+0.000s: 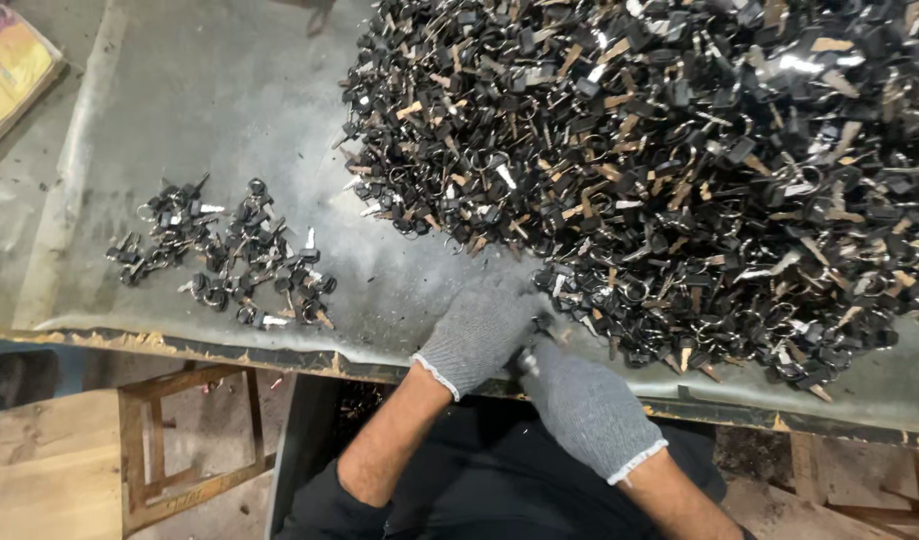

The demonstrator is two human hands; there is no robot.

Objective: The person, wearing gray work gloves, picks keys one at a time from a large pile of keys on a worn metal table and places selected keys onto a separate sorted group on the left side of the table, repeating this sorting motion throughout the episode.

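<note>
Fingers of both gloved hands, left hand [476, 330] and right hand [584, 405], pinch one small key [535, 345] between them. Just beside lies the big key pile [679, 150]; a small sorted bunch [229, 255] sits well apart.

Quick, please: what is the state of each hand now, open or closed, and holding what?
Left hand: closed, fingers curled on a small dark part; which one cannot be told.
Right hand: closed, meeting the left at that part near the big pile.

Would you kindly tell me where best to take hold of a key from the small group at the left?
Probably by its black head, from above: the keys in the small group lie flat on the grey table, loosely spread, so the blocky heads stand proud while the thin blades hug the surface.
</note>
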